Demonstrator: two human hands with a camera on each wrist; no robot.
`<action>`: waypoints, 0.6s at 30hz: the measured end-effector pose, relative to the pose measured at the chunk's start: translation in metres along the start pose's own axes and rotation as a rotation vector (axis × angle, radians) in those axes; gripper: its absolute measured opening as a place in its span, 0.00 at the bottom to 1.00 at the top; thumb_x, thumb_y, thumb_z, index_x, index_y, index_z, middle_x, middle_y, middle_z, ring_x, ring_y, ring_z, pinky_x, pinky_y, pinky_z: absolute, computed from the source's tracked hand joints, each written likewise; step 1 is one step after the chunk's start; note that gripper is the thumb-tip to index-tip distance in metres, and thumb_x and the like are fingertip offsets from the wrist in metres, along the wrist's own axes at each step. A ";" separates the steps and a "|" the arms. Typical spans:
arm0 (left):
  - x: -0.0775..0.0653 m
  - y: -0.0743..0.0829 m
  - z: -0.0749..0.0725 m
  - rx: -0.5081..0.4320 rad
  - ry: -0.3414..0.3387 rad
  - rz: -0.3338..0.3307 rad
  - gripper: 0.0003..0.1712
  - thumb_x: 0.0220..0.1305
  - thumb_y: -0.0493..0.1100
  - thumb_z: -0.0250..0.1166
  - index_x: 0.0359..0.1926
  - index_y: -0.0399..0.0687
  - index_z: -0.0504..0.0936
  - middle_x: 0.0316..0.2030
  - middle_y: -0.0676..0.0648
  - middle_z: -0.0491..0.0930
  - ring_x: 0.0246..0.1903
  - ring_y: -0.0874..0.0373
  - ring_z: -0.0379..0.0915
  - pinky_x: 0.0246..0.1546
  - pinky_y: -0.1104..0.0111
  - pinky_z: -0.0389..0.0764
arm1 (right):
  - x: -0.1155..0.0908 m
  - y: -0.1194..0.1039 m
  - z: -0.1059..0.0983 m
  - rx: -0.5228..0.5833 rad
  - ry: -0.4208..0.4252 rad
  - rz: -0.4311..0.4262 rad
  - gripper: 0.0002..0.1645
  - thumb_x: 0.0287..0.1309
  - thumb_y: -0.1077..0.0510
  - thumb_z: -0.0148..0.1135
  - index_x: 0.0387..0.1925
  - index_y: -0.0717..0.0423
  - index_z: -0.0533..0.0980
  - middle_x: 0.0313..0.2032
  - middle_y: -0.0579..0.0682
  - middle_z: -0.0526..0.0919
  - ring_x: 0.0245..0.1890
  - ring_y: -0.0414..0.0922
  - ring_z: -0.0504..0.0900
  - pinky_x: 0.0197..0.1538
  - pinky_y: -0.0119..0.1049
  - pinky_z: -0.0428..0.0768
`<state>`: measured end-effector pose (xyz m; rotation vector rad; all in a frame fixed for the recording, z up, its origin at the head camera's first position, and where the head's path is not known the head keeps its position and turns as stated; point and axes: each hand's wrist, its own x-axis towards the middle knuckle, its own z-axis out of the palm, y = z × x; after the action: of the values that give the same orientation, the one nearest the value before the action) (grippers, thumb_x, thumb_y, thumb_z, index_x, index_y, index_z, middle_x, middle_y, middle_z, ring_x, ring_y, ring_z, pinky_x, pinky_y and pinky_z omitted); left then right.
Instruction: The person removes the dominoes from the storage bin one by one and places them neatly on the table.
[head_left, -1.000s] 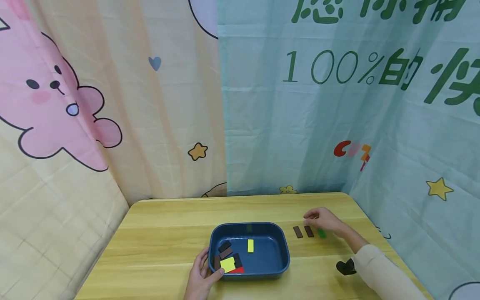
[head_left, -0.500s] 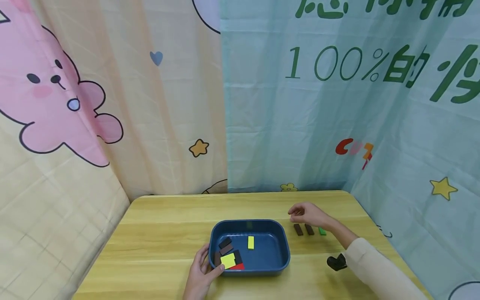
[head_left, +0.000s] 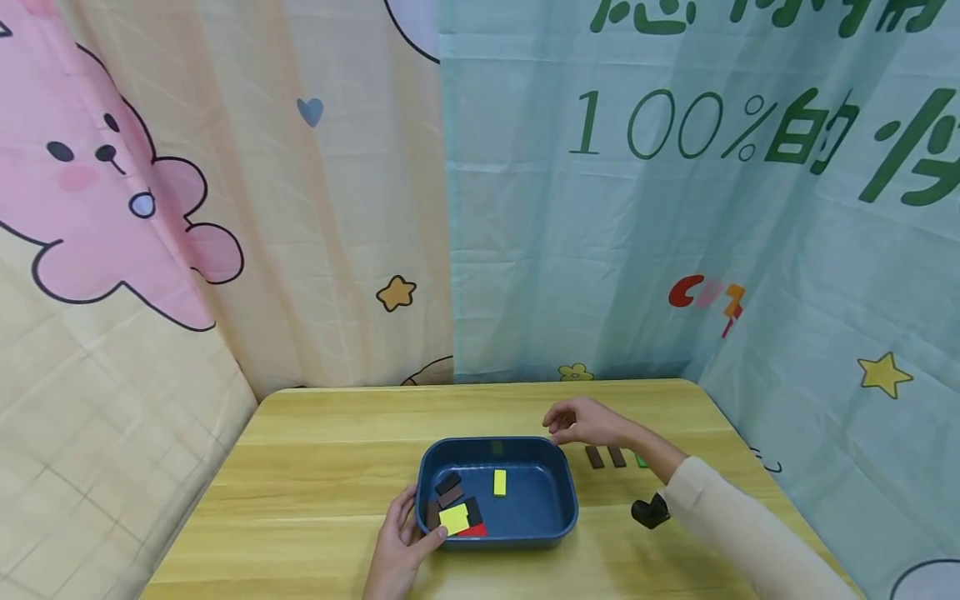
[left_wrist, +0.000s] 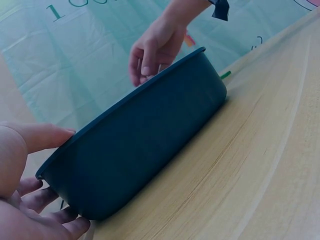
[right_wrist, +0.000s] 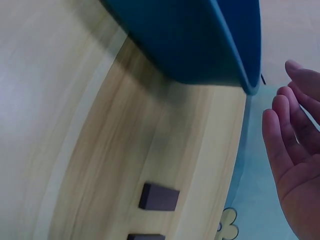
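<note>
My left hand (head_left: pixel 397 542) grips the left end of a blue plastic tub (head_left: pixel 498 543), thumb over the rim and fingers along the outside wall. Inside lie a yellow domino (head_left: pixel 499 482) by itself and, at the left, a group of black, brown, red and yellow dominoes (head_left: pixel 453 519). My right hand (head_left: pixel 588 422) hovers by the tub's back right corner. Its fingers (right_wrist: pixel 272 132) are loosely bent with nothing between them in the right wrist view. Two dark brown dominoes (head_left: pixel 595 457) and a green domino (head_left: pixel 641 461) lie on the table under the right forearm.
The wooden table (head_left: pixel 315 483) extends to the left and behind the tub. Printed curtains (head_left: pixel 525 250) stand along its back and sides. A black device (head_left: pixel 650 511) is fixed to my right wrist.
My right hand has moved left from above the brown and green dominoes to the tub's back right corner. The left hand keeps its hold on the tub, and the dominoes stay put.
</note>
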<state>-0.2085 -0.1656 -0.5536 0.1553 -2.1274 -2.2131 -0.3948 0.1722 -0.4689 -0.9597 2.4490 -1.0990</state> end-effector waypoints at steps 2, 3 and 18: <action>0.000 -0.001 0.000 -0.008 0.000 0.005 0.51 0.60 0.30 0.75 0.77 0.31 0.54 0.74 0.26 0.56 0.72 0.28 0.56 0.64 0.51 0.74 | 0.005 -0.004 0.002 -0.009 -0.027 -0.016 0.13 0.66 0.62 0.69 0.50 0.62 0.82 0.40 0.47 0.84 0.42 0.46 0.84 0.45 0.37 0.86; 0.000 -0.001 0.001 -0.018 -0.001 0.009 0.51 0.60 0.30 0.74 0.77 0.31 0.54 0.74 0.26 0.56 0.72 0.28 0.56 0.64 0.51 0.74 | 0.008 -0.007 0.003 -0.017 -0.039 -0.022 0.13 0.66 0.63 0.70 0.51 0.61 0.82 0.40 0.47 0.84 0.42 0.45 0.84 0.46 0.36 0.86; -0.002 0.000 0.000 -0.063 -0.025 0.028 0.51 0.60 0.28 0.73 0.77 0.30 0.52 0.75 0.26 0.54 0.73 0.29 0.52 0.65 0.52 0.72 | 0.044 -0.040 0.028 -0.104 -0.241 -0.130 0.15 0.64 0.69 0.69 0.52 0.67 0.82 0.45 0.57 0.87 0.43 0.38 0.84 0.51 0.33 0.85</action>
<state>-0.2066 -0.1654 -0.5533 0.0950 -2.0566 -2.2746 -0.3950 0.1074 -0.4577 -1.2217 2.2927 -0.8442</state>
